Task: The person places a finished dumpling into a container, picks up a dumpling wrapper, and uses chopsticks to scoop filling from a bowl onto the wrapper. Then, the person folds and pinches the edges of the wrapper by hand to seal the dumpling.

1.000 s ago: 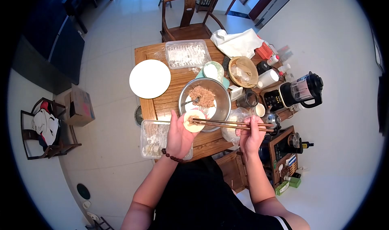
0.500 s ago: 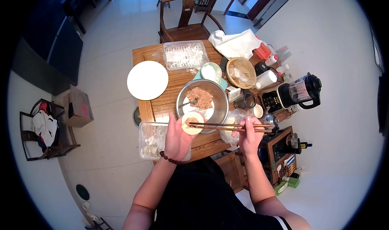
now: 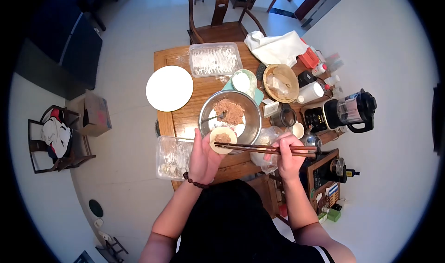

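Observation:
A round dumpling wrapper [image 3: 215, 137] lies on the fingers of my left hand [image 3: 205, 159], its edge held by them. On its middle sits a small lump of meat filling [image 3: 223, 137]. My right hand [image 3: 288, 158] grips a pair of brown chopsticks [image 3: 259, 148], whose tips reach over the wrapper by the filling. Just beyond my hands stands a steel bowl [image 3: 256, 119] with minced meat [image 3: 230, 110] and a dark-handled utensil [image 3: 216, 117] in it. Beneath my right hand is a clear plastic bag [image 3: 265, 161], partly hidden.
A white plate [image 3: 169, 88] is at the left of the wooden table [image 3: 181, 116]. Floured plastic trays stand at the back [image 3: 215, 60] and near left [image 3: 172, 157]. To the right are a wicker basket [image 3: 281, 83], a dark cup [image 3: 283, 118] and a blender [image 3: 354, 110].
The chopstick tips have shifted slightly lower on the wrapper, and the filling shows more plainly. The view has turned a little. Both hands keep their hold.

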